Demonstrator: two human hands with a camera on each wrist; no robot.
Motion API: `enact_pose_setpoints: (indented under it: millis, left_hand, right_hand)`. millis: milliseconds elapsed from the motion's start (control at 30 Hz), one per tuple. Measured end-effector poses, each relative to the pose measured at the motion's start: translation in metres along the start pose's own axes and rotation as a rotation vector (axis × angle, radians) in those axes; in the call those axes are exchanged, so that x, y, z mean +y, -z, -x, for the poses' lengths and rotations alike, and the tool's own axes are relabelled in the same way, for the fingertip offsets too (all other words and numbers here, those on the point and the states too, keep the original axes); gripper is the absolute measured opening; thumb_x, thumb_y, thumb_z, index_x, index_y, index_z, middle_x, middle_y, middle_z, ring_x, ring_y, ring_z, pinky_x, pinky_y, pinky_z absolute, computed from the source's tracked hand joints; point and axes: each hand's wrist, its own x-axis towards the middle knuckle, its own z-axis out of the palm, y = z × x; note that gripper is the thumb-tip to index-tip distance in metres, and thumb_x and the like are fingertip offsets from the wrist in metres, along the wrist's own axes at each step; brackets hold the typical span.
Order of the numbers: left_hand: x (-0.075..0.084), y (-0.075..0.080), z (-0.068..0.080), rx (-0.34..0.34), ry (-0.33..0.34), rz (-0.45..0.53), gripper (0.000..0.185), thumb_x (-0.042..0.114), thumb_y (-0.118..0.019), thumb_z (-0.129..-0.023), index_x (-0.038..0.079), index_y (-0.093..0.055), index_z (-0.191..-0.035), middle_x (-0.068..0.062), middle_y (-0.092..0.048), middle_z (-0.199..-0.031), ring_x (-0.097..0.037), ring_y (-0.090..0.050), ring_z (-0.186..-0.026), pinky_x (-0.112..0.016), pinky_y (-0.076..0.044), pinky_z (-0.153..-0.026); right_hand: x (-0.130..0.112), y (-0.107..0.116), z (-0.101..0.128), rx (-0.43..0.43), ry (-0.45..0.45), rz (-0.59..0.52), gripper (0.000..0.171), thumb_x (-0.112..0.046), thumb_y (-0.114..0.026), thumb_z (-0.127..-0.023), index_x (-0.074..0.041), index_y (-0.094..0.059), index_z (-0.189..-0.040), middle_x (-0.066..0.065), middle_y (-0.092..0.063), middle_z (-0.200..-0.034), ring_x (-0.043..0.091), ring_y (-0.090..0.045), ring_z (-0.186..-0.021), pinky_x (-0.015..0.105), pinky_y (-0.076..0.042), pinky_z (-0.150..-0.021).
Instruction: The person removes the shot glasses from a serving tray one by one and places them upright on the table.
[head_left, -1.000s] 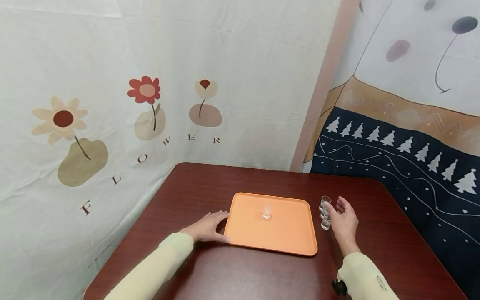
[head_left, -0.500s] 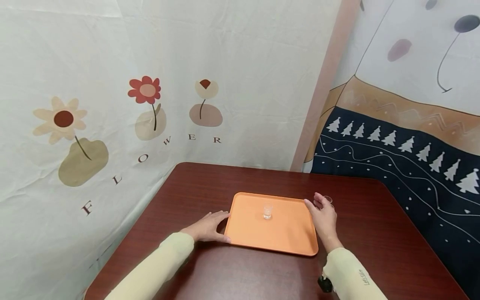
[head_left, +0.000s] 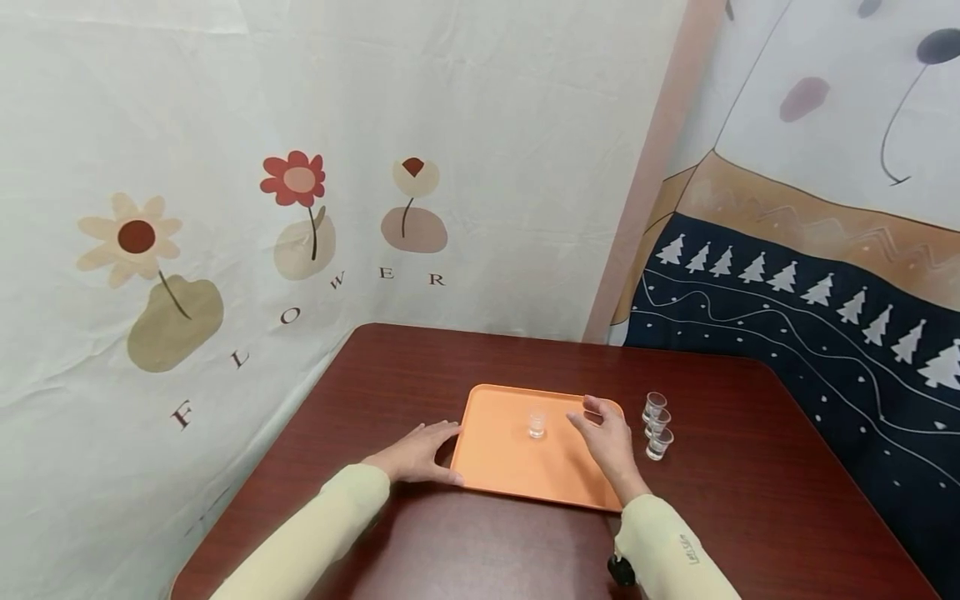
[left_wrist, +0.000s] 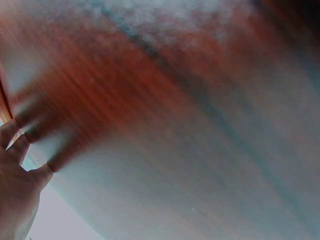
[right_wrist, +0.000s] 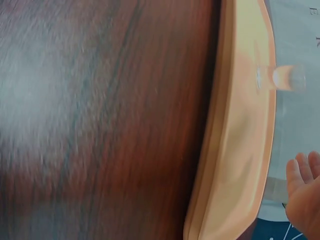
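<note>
The left hand [head_left: 416, 452] lies flat on the bench [head_left: 750, 500], fingers straight, touching the left edge of the orange tray [head_left: 510, 467]. The right hand [head_left: 607, 442] hovers over the tray's right part with fingers loosely spread, holding nothing I can make out. A small clear glass [head_left: 536, 423] stands upright near the tray's middle, just left of that hand. Three more glasses [head_left: 657, 426] stand in a row on the bench just right of the tray.
</note>
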Motion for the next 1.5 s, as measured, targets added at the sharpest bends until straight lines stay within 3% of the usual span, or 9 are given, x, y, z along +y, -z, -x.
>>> enact_pose_setpoints:
  millis: [500, 900, 1500]
  left_hand:
    - [0.002, 0.002, -0.002, 0.002, -0.01, -0.008, 0.101, 0.067, -0.073, -0.077, 0.009, -0.039, -0.152, -0.011, -0.041, -0.154, -0.03, -0.03, -0.145, -0.057, -0.018, -0.116]
    - [0.001, 0.0, -0.003, 0.004, -0.016, -0.009, 0.1, 0.067, -0.073, -0.077, 0.01, -0.039, -0.153, -0.01, -0.041, -0.154, -0.03, -0.03, -0.145, -0.057, -0.018, -0.117]
    - [-0.003, 0.0, -0.003, 0.007, -0.014, 0.0, 0.101, 0.067, -0.073, -0.077, 0.009, -0.04, -0.152, -0.011, -0.042, -0.153, -0.03, -0.03, -0.145, -0.057, -0.018, -0.117]
  right_hand:
    - [0.005, -0.035, 0.001, -0.124, -0.01, -0.009, 0.05, -0.014, -0.074, -0.091, 0.007, -0.058, -0.133, 0.024, -0.06, -0.13, 0.04, -0.059, -0.118, 0.046, -0.053, -0.092]
    - [0.004, -0.052, 0.001, -0.115, -0.017, -0.031, 0.045, -0.013, -0.075, -0.089, 0.007, -0.062, -0.127, 0.021, -0.065, -0.122, 0.037, -0.062, -0.112, 0.045, -0.052, -0.092]
    - [0.006, -0.059, -0.002, -0.073, 0.001, 0.023, 0.029, -0.011, -0.076, -0.088, 0.004, -0.068, -0.111, 0.011, -0.071, -0.098, 0.026, -0.067, -0.096, 0.036, -0.056, -0.079]
